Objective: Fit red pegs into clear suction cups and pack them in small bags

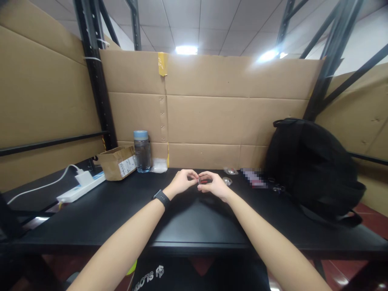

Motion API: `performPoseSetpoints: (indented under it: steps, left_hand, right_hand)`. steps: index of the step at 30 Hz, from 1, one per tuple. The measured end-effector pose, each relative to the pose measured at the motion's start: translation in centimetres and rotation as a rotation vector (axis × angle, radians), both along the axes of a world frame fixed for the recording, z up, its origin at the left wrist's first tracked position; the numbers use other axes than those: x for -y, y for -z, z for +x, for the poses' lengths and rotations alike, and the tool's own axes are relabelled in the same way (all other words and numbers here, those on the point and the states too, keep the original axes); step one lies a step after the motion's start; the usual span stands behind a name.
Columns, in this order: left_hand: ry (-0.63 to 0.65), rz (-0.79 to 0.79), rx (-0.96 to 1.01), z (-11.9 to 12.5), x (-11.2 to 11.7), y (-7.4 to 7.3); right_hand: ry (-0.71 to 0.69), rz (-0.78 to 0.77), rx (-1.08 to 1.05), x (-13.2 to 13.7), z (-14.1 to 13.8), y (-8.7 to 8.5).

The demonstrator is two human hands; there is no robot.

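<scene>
Both arms reach out over a black table (188, 226). My left hand (181, 182), with a black band on the wrist, and my right hand (214, 184) meet fingertip to fingertip above the table's middle. Between the pinched fingers sits a small object (201, 181) with a red and a silvery part; it is too small to name. Both hands are closed around it. Just beyond my right hand lie two small clear round pieces (227, 180) on the table.
A clear bottle with a blue cap (142, 152), a small cardboard box (117, 162) and a white power strip (81, 186) stand at the back left. A black backpack (312, 169) fills the back right. Cardboard walls surround the table.
</scene>
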State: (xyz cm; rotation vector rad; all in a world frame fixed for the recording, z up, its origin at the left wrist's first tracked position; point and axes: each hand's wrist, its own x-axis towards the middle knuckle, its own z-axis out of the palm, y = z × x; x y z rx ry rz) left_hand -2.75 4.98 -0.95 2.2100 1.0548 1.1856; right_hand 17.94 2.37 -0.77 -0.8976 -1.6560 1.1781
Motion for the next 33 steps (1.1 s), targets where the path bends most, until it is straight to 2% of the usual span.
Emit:
performPoseSetpoints:
  steps: [1,3,6,7,10,14,19,24,28,30,33]
  left_hand:
    - [-0.022,0.026,-0.053,-0.7,-0.1,-0.4]
    - [-0.149,0.103,-0.139,-2.8,-0.6,-1.2]
    - [-0.468,0.118,-0.293,-7.0,-1.7,-1.6]
    - [-0.581,0.092,-0.338,-8.4,-2.1,-1.4]
    - [-0.728,0.041,-0.398,-11.7,-2.8,-0.2]
    - [-0.876,-0.024,-0.529,-12.9,-2.9,1.3]
    - [-0.935,-0.024,-0.505,-12.4,-2.5,1.2]
    - [-0.974,0.015,-0.441,-12.3,-1.8,-0.1]
    - [-1.013,0.144,-0.358,-12.0,-1.2,-1.7]
    - [-0.930,0.217,-0.309,-11.1,-0.8,-2.7]
    - [-0.627,0.314,-0.255,-7.8,0.4,-4.1]
  right_hand:
    - [0.016,0.003,0.019,0.0,-0.1,0.0]
    - [0.049,0.011,0.046,-0.1,-0.1,-0.1]
    - [0.084,0.070,0.099,-0.6,0.5,-0.2]
    - [0.088,0.098,0.123,-0.8,0.8,-0.2]
    - [0.088,0.161,0.196,-1.3,1.6,-0.1]
    - [0.044,0.202,0.258,-1.4,1.9,-0.1]
    - [0.010,0.237,0.277,-1.3,1.7,0.0]
    - [0.031,0.239,0.260,-1.5,1.9,0.0]
    - [0.057,0.214,0.233,-1.4,1.9,-0.3]
    - [0.077,0.210,0.208,-1.4,2.0,-0.6]
    - [0.163,0.234,0.152,-1.7,2.6,-1.0]
